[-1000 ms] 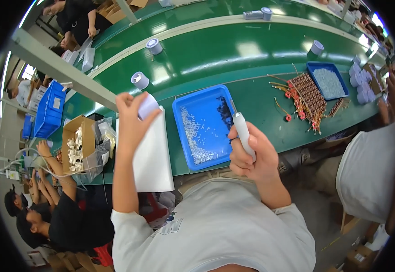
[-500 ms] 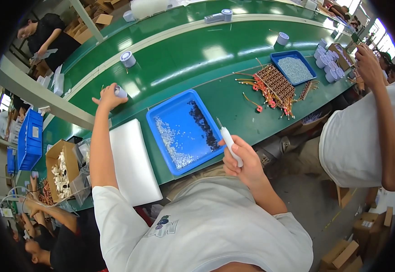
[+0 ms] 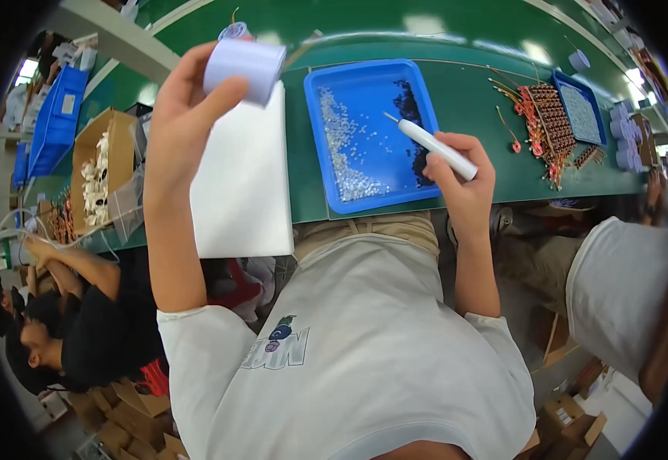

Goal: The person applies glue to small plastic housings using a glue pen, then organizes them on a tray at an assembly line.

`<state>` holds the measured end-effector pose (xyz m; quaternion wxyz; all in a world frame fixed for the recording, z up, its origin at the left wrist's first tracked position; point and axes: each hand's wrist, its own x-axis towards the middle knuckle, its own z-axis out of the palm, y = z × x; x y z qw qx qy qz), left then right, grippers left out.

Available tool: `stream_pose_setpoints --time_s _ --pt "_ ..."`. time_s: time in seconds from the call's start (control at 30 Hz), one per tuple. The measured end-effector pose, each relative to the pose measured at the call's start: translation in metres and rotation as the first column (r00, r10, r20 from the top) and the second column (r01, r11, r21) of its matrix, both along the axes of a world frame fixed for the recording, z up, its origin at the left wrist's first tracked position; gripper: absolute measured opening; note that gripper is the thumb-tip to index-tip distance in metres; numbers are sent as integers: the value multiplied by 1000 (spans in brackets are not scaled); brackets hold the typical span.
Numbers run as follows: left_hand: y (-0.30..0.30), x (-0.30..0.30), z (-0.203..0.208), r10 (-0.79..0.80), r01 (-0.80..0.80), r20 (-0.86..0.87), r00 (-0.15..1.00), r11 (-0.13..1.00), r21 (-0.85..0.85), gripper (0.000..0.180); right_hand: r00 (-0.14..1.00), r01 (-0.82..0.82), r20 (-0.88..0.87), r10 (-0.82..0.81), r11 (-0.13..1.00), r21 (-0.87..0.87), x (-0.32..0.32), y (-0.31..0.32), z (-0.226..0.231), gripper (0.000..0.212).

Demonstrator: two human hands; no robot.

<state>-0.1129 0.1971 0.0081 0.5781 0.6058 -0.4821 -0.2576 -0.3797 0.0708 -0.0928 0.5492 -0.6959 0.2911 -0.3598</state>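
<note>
My left hand [image 3: 171,126] is raised, closed around a pale lilac cylindrical housing [image 3: 246,69] held on its side above the white foam sheets [image 3: 242,180]. In my right hand [image 3: 468,184] is a slim white screwdriver [image 3: 435,147], gripped like a pen. Its thin metal tip points up and left over the blue tray [image 3: 372,201], touching nothing. Small clear pieces [image 3: 340,146] lie along the tray's left side, and small black pieces [image 3: 406,107] line its right side.
Right of the tray lie brown boards with red-orange wired parts [image 3: 545,126], a second blue tray [image 3: 579,107] and several lilac housings [image 3: 625,134]. To the left stands a cardboard box of white parts [image 3: 108,165]. A co-worker [image 3: 618,299] is close on my right.
My left hand has come back from the far left of the bench toward me, bringing the lilac housing up. My right hand with the screwdriver has shifted over the tray's right edge. The view has turned.
</note>
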Motion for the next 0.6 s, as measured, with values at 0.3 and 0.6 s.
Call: stream_pose_setpoints --time_s 0.3,0.6 --pt "92 -28 -73 -232 -171 -772 592 900 -402 43 978 119 181 -107 991 -55 36 7 -28 12" --pt "122 -39 -103 -233 -409 -858 458 802 -436 42 988 154 4 -155 979 -130 40 3 -25 13"
